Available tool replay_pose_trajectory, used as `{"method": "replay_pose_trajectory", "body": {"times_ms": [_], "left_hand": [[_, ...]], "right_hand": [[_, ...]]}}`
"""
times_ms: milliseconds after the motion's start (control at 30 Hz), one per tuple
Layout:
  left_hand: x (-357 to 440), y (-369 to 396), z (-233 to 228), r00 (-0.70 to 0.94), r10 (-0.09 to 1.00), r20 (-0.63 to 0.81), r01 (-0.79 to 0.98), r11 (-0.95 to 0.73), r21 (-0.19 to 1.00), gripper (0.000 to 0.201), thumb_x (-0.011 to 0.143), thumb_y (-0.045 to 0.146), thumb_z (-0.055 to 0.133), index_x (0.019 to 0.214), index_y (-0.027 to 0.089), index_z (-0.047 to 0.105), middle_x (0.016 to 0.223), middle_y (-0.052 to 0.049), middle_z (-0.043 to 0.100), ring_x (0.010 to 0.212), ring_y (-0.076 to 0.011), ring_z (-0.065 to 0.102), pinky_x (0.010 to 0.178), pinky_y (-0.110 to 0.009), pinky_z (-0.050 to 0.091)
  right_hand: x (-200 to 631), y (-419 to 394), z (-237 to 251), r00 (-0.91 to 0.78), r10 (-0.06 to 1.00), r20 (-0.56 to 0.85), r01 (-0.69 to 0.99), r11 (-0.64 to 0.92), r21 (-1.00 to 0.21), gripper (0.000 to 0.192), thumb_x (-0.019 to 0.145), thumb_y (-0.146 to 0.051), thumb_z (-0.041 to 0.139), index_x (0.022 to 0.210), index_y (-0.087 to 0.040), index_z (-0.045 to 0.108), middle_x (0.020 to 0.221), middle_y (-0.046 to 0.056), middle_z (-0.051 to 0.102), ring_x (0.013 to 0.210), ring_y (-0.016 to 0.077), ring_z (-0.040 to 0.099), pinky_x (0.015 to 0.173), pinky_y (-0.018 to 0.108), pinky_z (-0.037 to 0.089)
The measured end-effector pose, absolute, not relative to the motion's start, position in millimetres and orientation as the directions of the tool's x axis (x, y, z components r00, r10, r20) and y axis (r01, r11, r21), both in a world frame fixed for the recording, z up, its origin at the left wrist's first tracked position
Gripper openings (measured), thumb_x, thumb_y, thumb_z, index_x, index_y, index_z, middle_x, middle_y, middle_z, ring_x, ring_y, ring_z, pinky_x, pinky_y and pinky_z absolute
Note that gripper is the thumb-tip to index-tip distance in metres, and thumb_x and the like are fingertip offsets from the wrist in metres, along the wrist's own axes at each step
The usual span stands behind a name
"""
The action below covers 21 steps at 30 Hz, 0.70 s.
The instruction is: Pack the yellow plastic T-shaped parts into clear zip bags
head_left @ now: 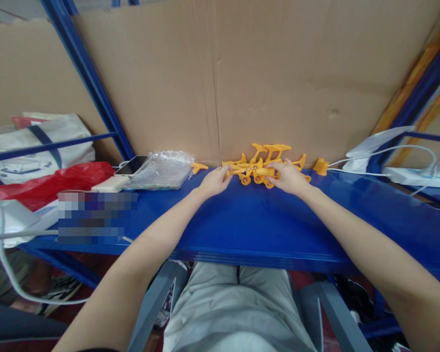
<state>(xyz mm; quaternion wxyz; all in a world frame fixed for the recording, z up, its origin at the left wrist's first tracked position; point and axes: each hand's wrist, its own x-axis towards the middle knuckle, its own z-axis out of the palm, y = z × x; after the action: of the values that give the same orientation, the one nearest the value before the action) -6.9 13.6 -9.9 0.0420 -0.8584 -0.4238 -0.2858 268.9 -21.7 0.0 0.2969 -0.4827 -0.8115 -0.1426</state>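
Several small yellow plastic pieces with handle-like bars and round cup ends lie in a row at the back of the blue shelf top. My left hand is closed at the left end of the row, its fingers pinching the end of one yellow piece. At the right, my right hand has its thumb and fingers closed on a yellow piece in the same row. Fingers and overlapping parts hide where each piece begins. A separate yellow piece with a small chain lies left of my left hand.
Left on the shelf are clear plastic bags, a phone, a white block and a red bag. A yellow lump and a white cable lie right. Cardboard stands behind.
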Motion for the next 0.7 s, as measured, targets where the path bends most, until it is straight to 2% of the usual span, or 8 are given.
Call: {"method": "replay_pose_trajectory", "body": {"times_ms": [233,467,700], "left_hand": [[-7.9,15.2,-12.2,0.5,0.7,0.51,0.764,-0.634,0.121,0.023,0.092,0.026,0.047,0.112,0.018,0.057,0.103,-0.011,0.069,0.093,-0.0248,0.067,0.083,-0.039,0.054],[-11.8,17.3,-12.7,0.486,0.724,0.488,0.79,-0.603,0.107,0.024,0.092,0.027,0.047,0.112,0.019,0.057,0.103,-0.011,0.069,0.093,-0.0252,0.067,0.083,-0.039,0.054],[-6.9,10.2,-8.8,0.51,0.714,0.48,0.787,-0.612,0.075,0.024,0.093,0.027,0.047,0.113,0.018,0.057,0.109,-0.012,0.068,0.1,-0.0261,0.065,0.087,-0.039,0.053]], "right_hand": [[266.5,-20.7,-5.6,-0.367,0.7,0.612,0.861,0.505,-0.061,0.025,0.083,-0.026,0.06,0.105,-0.021,0.07,0.098,0.008,0.075,0.091,0.0288,0.069,0.103,0.06,0.037],[270.7,-16.7,-8.0,-0.328,0.714,0.619,0.873,0.48,-0.091,0.027,0.083,-0.028,0.06,0.107,-0.021,0.07,0.1,0.008,0.075,0.094,0.0299,0.069,0.105,0.062,0.036],[261.9,-23.2,-5.0,-0.333,0.691,0.642,0.868,0.491,-0.078,0.03,0.084,-0.028,0.059,0.11,-0.018,0.069,0.111,0.011,0.073,0.103,0.0313,0.068,0.102,0.058,0.04]]}}
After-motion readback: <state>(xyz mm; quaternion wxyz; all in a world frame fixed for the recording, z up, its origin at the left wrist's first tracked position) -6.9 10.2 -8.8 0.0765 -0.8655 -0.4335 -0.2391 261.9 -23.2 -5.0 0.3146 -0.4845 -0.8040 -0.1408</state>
